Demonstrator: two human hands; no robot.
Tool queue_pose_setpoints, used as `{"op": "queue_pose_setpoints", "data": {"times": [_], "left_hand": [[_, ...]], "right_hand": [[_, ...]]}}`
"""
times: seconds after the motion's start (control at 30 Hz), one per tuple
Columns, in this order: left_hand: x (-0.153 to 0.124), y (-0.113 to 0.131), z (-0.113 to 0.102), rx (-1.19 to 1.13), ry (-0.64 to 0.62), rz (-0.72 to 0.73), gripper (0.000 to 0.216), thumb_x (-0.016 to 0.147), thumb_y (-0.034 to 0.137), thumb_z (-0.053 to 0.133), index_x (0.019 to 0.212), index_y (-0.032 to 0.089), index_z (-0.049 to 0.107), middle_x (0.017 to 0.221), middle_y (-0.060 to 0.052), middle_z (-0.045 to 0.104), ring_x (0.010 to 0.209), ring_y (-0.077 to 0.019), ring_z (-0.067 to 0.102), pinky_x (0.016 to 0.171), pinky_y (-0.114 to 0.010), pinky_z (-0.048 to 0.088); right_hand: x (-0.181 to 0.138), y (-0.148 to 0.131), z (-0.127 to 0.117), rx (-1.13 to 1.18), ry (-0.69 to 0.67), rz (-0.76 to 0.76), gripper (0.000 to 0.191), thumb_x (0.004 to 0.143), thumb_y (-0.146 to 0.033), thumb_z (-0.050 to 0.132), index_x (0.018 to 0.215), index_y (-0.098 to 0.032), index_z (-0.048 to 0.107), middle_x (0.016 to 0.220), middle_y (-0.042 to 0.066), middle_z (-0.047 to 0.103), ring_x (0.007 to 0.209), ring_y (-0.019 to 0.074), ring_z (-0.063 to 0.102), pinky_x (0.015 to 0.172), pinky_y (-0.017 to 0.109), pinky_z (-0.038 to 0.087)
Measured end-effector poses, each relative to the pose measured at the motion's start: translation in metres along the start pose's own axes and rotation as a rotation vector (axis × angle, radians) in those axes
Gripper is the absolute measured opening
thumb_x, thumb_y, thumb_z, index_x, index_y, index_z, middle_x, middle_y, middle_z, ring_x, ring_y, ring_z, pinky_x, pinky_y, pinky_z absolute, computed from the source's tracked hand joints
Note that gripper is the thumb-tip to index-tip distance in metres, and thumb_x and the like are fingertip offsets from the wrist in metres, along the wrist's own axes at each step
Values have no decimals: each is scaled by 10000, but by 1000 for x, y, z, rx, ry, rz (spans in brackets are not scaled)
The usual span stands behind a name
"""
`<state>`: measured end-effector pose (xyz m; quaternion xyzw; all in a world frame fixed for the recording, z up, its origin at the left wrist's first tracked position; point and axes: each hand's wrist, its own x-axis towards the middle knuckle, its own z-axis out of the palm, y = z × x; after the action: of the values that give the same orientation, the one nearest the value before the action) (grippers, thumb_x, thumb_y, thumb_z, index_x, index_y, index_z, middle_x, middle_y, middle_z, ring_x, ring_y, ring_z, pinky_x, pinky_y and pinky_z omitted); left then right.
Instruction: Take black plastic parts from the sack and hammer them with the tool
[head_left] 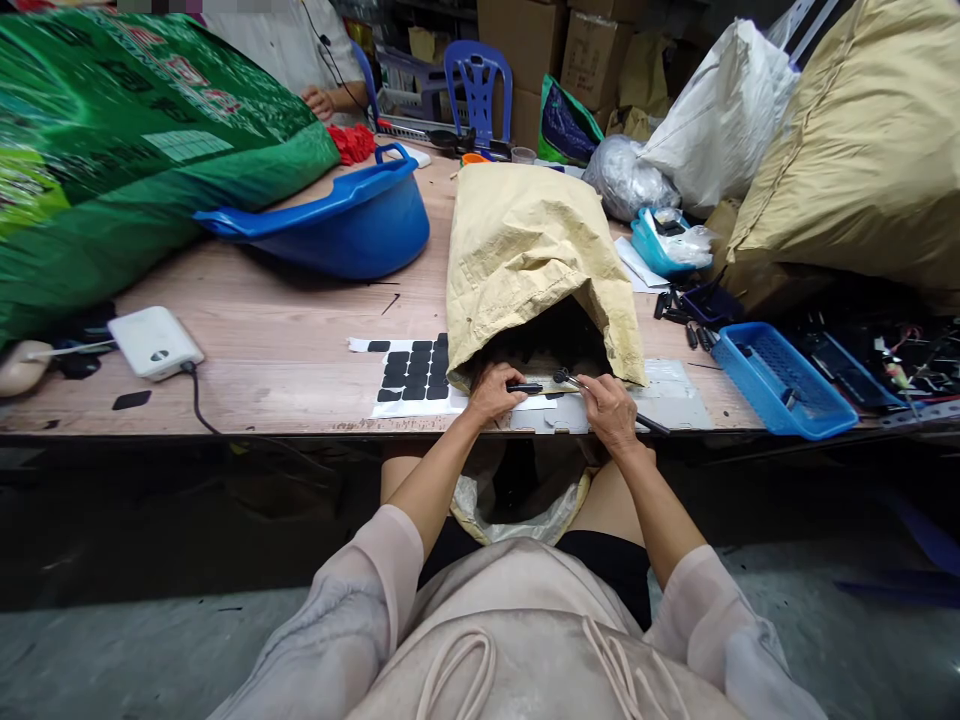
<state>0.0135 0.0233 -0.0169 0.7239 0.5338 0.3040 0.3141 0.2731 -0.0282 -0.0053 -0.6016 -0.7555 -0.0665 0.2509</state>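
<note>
At the mouth of a tan woven sack point(532, 225), my left hand point(493, 393) is closed on a short black rod point(525, 388) that points right. My right hand point(611, 408) grips a slim tool point(652, 424); its dark handle sticks out below the palm. The tool's thin metal end shows above the fingers, with a small round black piece at its tip. The sack's opening faces me, and its dark contents are hard to make out. Beneath both hands lies grey-white card point(675, 395). Left of the sack, a white sheet carries rows of black rounded stickers point(415, 372).
A blue basin point(360, 225) and a green bag point(187, 130) stand left. A white box point(155, 342) with cables lies nearer. On the right are a blue basket point(784, 380), loose black parts and a big tan sack point(862, 150). Another person's hand point(319, 102) rests across the table.
</note>
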Motion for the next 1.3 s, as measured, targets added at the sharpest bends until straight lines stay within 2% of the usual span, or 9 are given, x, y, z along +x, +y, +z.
{"op": "queue_pose_setpoints", "data": {"times": [0.1,0.23,0.4,0.8,1.3], "left_hand": [[0,-2,1,-21,0,-7,166,709,197,776,873,210,800,934,-36,729,948,-237,644,975,-400,510],[0,-6,2,-44,-8,-21,171,716,212,779,884,201,806,928,-34,731,919,-222,640,928,-376,518],[-1,-8,2,-52,3,-7,131,722,225,807,851,203,808,917,-36,728,918,-220,632,884,-355,508],[-4,-8,-3,-42,1,9,126,742,227,798,864,216,827,917,-33,723,944,-223,632,932,-370,500],[-4,-11,-2,-23,35,44,160,736,196,770,894,215,790,922,-24,685,927,-218,609,884,-357,500]], "right_hand": [[-3,15,8,-24,-33,-20,267,1022,-262,576,1174,-279,794,960,66,663,918,224,553,848,336,429],[-7,22,15,-18,-21,-10,252,1018,-283,585,1160,-289,793,974,61,650,936,225,538,832,339,397],[-9,18,17,-35,-36,2,264,1031,-305,565,1186,-289,778,997,67,648,948,233,522,833,346,369],[-10,12,16,-25,-48,34,278,1043,-327,542,1189,-282,775,1003,71,641,944,241,506,831,358,341],[-5,4,8,16,-73,73,261,1028,-292,574,1153,-276,803,991,70,669,949,232,543,859,334,402]]}}
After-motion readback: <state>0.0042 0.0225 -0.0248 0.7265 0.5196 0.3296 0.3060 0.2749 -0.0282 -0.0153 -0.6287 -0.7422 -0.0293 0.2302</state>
